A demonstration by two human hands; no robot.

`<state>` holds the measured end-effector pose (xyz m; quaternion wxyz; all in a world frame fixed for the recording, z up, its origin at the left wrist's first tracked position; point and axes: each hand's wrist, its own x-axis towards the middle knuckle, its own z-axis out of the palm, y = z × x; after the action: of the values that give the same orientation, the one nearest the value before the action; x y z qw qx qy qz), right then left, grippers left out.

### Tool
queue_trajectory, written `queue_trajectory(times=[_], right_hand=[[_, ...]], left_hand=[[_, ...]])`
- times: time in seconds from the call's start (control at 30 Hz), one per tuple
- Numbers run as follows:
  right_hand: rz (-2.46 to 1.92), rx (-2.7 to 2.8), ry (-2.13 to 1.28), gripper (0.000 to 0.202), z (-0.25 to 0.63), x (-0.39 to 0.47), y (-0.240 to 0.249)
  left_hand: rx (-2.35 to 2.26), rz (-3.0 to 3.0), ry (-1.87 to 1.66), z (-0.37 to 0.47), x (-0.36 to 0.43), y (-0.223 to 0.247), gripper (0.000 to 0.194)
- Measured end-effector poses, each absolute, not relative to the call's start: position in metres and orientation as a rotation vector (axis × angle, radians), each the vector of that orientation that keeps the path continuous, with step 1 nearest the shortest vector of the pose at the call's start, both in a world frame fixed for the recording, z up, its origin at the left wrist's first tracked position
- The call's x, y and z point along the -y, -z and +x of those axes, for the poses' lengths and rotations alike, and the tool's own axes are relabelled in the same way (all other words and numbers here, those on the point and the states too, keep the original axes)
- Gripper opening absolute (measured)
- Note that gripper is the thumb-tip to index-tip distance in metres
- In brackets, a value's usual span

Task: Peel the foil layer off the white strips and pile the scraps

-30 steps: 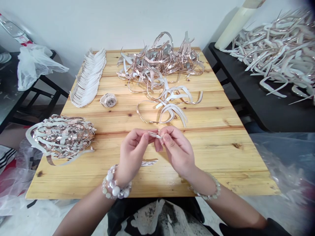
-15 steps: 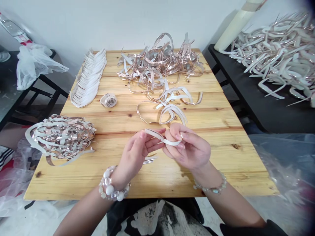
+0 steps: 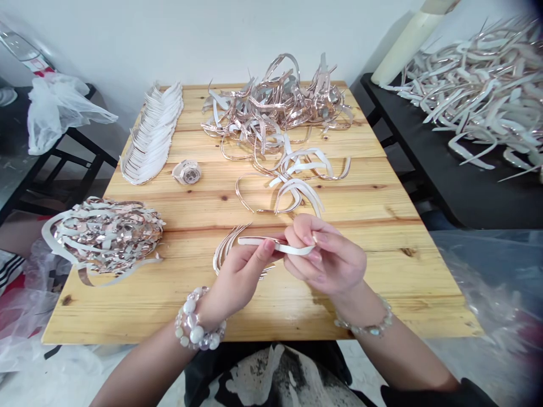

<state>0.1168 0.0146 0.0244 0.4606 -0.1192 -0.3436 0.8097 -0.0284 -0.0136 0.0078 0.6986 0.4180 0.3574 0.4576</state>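
Observation:
A narrow curved white strip (image 3: 292, 249) with a rose-gold edge is stretched between my two hands above the wooden table. My left hand (image 3: 242, 271) is closed on its left part, thumb pressed on top. The right end is pinched between thumb and fingertip of my right hand (image 3: 328, 257), whose other fingers are curled. Under and beside my left hand lie several thin curved strips (image 3: 224, 243), partly hidden by it. Just beyond the hands, loose curved white strips (image 3: 299, 192) rest on the table.
A tangled rose-gold heap (image 3: 280, 102) lies at the back of the table (image 3: 382, 282). At left are a neat row of white strips (image 3: 153, 135), a small roll (image 3: 186, 172) and a bundle of shiny scraps (image 3: 110, 234). More strips (image 3: 487, 90) cover the black table at right.
My left hand has slid its hold along the strip toward the right, with the thumb now on top. The strip's left end sits lower, and more strips on the table are uncovered.

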Motion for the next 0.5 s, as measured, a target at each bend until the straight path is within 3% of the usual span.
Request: queue_trajectory(times=[0.27, 0.5], right_hand=[[0.200, 0.433, -2.083, 0.029, 0.124, -0.017, -0.013], [0.511, 0.524, -2.031, 0.035, 0.131, -0.022, -0.014]], left_hand=[[-0.639, 0.582, -0.998, -0.023, 0.014, -0.008, 0.031], [-0.562, 0.479, -0.999, -0.027, 0.011, -0.018, 0.028]])
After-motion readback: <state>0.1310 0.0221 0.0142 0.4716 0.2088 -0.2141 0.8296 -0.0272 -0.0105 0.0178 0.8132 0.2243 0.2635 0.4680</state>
